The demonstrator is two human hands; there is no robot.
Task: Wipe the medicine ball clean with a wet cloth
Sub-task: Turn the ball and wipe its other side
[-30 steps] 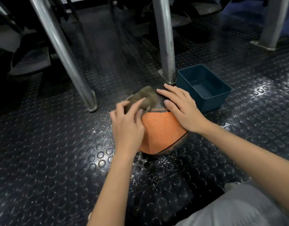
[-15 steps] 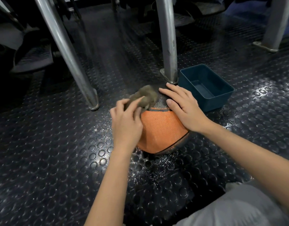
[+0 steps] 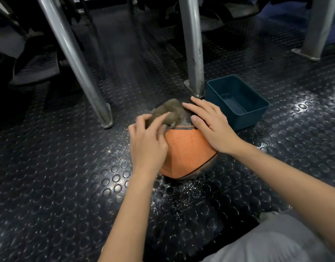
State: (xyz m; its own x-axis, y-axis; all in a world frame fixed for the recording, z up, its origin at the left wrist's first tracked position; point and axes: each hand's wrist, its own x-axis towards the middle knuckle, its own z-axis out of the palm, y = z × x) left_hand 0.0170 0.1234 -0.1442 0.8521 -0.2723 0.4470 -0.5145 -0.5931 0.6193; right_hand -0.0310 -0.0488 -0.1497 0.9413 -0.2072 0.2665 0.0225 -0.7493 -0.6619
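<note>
The left hand [image 3: 147, 146] gripped the bunched cloth [image 3: 172, 111] on top of the ball [image 3: 187, 150]. The right hand [image 3: 214, 127] lay flat on it, fingers straight. The ball sat on the floor [image 3: 68, 176], orange panel toward the person, near a tub [image 3: 246, 120].
</note>
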